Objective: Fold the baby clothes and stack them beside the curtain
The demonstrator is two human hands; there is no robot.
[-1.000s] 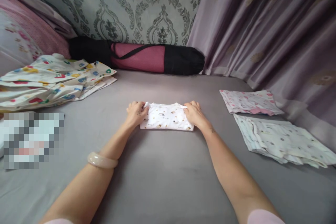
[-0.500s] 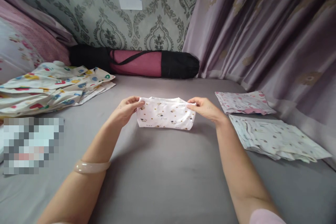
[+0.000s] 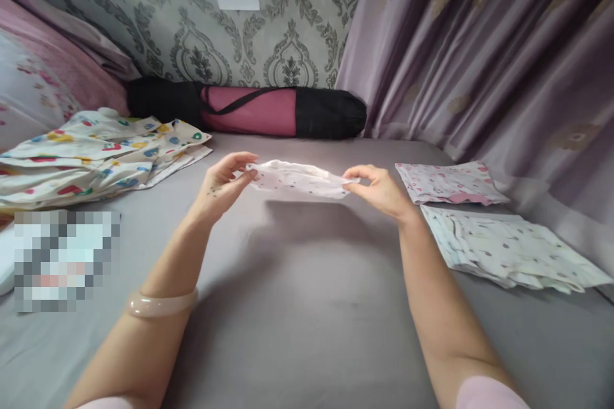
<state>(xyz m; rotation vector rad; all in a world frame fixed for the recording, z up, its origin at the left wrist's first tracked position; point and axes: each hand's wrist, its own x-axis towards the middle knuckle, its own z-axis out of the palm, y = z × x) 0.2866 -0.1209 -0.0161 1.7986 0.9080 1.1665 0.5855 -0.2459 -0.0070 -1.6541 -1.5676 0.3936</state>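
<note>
Between my two hands a small white printed garment (image 3: pixel 300 182), folded, hangs just above the grey bed sheet (image 3: pixel 307 319). Its kind is hard to tell; a cream-edged opening shows along its top. My left hand (image 3: pixel 226 184) pinches its left end between thumb and fingers, a pale bangle (image 3: pixel 163 304) on that forearm. At the other end, my right hand (image 3: pixel 378 189) pinches the right corner. The cloth is tilted, so its printed front looks narrow, and its shadow falls on the sheet below.
Two folded cloth piles, one pink-printed (image 3: pixel 451 183) and one pale-printed (image 3: pixel 513 246), lie at the right by the curtain (image 3: pixel 432 64). A colourful printed cloth (image 3: pixel 105 153) and a blurred-out object (image 3: pixel 67 262) lie left. A black-and-pink long bag (image 3: pixel 249 112) rests along the wall.
Both hands have lifted the garment off the sheet and tilted it. Its front, broad before, now shows as a narrow strip.
</note>
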